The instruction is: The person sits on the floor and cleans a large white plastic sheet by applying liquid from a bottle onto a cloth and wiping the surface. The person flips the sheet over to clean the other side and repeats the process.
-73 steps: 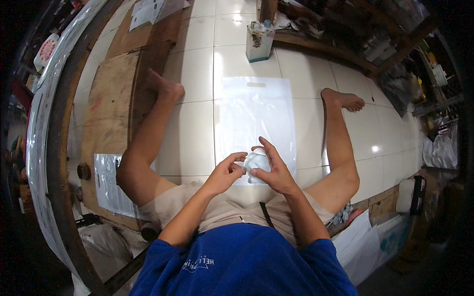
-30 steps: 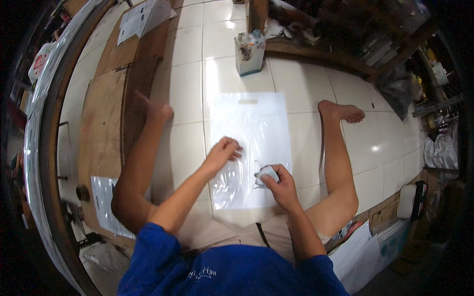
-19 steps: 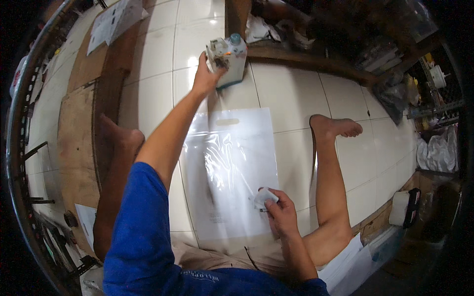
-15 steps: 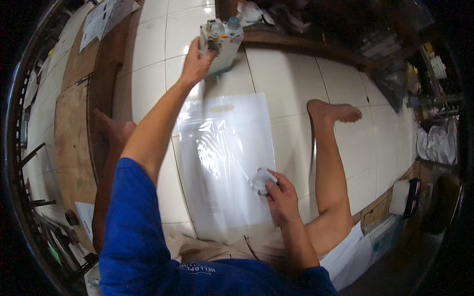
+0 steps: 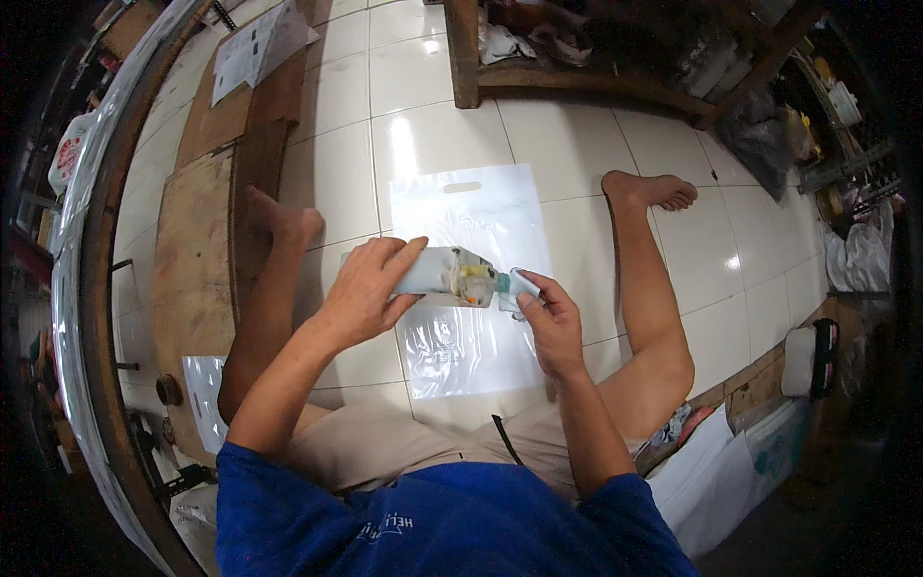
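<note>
My left hand (image 5: pixel 373 288) is wrapped round a stained, whitish translucent bottle (image 5: pixel 444 276), tipped onto its side with its neck toward the right. Between the fingers of my right hand (image 5: pixel 553 317) is a pale grey-blue folded cloth (image 5: pixel 520 288), pressed against the bottle's greenish neck. Whether a cap is on the neck is hidden by the cloth. Beneath both hands a white plastic bag (image 5: pixel 481 370) with a punched handle hole lies flat on the tiles, shiny and partly covered by the bottle and my hands.
My bare legs are spread on either side of the bag, on a tiled floor (image 5: pixel 423 139). Long wooden boards (image 5: pixel 197 260) run along the left, with a plastic sheet (image 5: pixel 252 53) on top. A wooden rack (image 5: pixel 596 87) stands at the far side. White sheets (image 5: pixel 697 471) lie at the lower right.
The bottle has come from the far side of the bag to above its middle and gone from upright to lying sideways. My right hand's cloth now meets its neck.
</note>
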Tool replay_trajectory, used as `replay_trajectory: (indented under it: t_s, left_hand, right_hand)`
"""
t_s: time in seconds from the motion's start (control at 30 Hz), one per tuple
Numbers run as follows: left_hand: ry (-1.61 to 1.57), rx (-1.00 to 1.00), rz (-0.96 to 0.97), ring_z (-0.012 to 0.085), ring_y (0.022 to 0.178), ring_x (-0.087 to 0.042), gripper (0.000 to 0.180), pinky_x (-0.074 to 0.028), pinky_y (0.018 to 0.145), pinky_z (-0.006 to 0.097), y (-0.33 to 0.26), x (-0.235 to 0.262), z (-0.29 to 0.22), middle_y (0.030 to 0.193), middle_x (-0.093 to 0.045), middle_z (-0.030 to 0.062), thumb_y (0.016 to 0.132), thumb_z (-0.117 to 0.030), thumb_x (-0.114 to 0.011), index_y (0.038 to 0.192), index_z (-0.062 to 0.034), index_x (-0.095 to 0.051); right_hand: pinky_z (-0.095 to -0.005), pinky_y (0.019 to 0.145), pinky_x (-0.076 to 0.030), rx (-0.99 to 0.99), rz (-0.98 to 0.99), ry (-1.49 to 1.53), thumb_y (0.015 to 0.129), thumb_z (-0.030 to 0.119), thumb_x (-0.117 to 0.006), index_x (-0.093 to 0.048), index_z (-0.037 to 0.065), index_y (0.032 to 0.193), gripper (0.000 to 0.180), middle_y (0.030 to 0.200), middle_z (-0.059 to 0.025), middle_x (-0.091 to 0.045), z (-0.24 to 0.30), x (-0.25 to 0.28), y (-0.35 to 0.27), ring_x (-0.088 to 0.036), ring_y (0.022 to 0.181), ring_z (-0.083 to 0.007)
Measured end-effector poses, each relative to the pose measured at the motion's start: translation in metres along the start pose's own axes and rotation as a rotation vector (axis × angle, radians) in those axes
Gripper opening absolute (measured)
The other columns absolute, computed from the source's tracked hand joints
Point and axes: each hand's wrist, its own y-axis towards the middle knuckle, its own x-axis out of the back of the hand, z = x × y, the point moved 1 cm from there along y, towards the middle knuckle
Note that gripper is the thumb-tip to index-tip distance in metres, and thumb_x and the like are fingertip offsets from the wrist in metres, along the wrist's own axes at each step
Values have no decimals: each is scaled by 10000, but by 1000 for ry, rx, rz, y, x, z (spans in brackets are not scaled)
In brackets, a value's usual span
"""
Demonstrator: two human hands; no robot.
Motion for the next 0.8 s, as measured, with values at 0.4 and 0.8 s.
replay_trajectory:
  t_s: [0.4, 0.8]
  left_hand:
    - [251, -78, 17, 309, 1009, -511, 707, -387, 884, 421, -3, 34, -53, 1074, -533, 143, 723, -142, -775, 1357, -43, -478]
    - [561, -218, 159, 243, 985, -544, 630, -413, 890, 402, 31, 42, -87, 1007, -585, 57, 698, -180, -760, 1284, -94, -543]
  right_hand:
    - [-299, 930, -476, 245, -143, -286, 942, 40, -567, -595, -27, 1274, 340, 1287, -181, -615, -6, -19, -27, -596, 1122, -198]
    - [-256, 834, -481, 84, -97, -142, 970, 53, -513, -583, -33, 1288, 336, 1056, -102, -686, -29, -26, -21, -604, 932, -119]
